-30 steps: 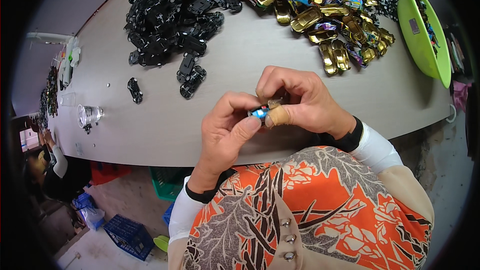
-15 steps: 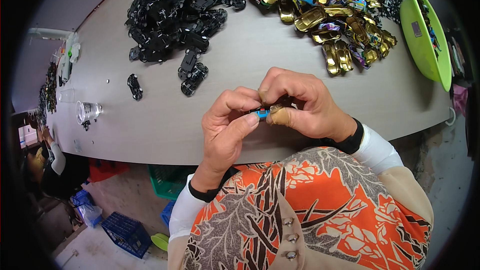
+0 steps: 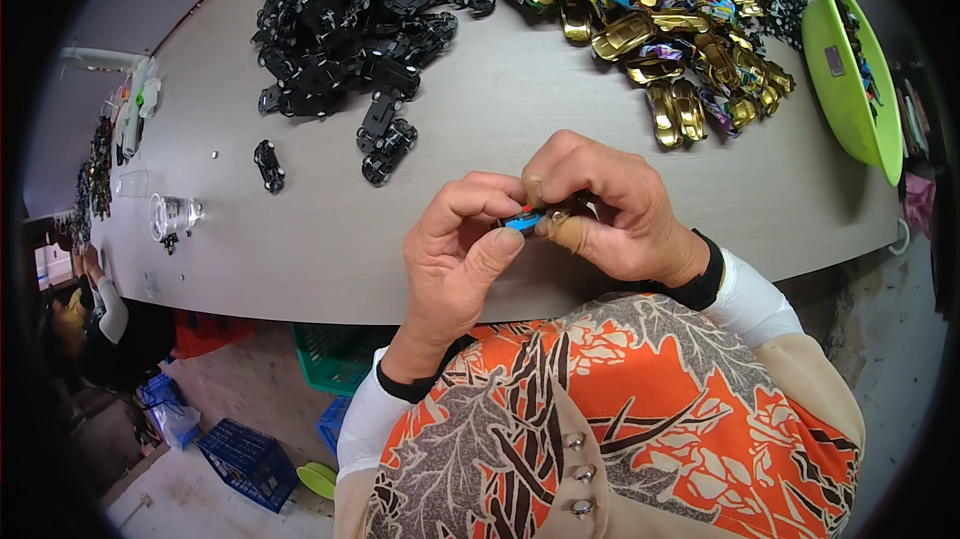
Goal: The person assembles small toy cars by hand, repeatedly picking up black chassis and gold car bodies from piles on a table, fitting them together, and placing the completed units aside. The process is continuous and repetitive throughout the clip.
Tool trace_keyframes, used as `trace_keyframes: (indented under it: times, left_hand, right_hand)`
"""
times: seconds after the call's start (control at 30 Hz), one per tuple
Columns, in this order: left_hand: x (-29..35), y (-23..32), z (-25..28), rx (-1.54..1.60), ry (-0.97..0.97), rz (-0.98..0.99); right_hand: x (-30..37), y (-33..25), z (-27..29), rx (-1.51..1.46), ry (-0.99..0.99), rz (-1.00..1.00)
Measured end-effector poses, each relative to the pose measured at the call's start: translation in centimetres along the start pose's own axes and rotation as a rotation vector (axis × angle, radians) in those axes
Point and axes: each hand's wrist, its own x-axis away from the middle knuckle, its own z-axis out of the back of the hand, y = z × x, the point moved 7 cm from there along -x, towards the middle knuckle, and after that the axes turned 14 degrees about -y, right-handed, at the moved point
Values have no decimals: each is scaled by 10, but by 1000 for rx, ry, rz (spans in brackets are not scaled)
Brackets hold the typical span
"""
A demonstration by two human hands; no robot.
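Close to the table's near edge, my left hand (image 3: 452,249) and my right hand (image 3: 612,201) meet around a small toy car (image 3: 521,223). Blue and a bit of red show on the car; my fingers cover the rest of it. The left thumb and fingers pinch one end, while the right thumb and forefinger grip the other. Tan tape wraps my right thumb. Beyond my hands lie a heap of black toy car chassis (image 3: 345,34) on the left and a pile of gold and multicoloured car bodies (image 3: 690,34) on the right.
A single black chassis (image 3: 268,166) lies left of the heap. Further left stands a clear plastic cup (image 3: 172,216). A lime green basin (image 3: 850,89) with car parts is at the right edge. Another person (image 3: 110,319) works at far left. A blue crate (image 3: 247,464) stands on the floor.
The car has turned slightly between my fingers, and more of its blue side shows. Both hands stay in nearly the same place.
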Motion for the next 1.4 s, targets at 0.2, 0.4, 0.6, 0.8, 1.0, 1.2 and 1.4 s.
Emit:
trace_keyframes:
  times: [0.2,0.4,0.6,0.8,1.0,1.2,1.4]
  left_hand:
    - [5,-18,3,357,-40,279]
    - [12,-33,-4,521,-168,531]
    - [12,-34,17,248,41,544]
    - [12,-33,13,141,21,615]
    - [10,-33,9,-38,-27,634]
    - [9,-35,10,-283,-36,584]
    - [7,-35,13,-44,15,695]
  right_hand:
    - [7,13,4,-233,22,-127]
    - [5,19,-1,-175,-118,-215]
    - [9,29,7,-202,-145,-330]
    - [8,29,0,-225,-216,-308]
    - [11,36,-5,-125,-284,-446]
    - [15,39,-12,46,-247,-516]
    - [18,53,0,-470,-52,-611]
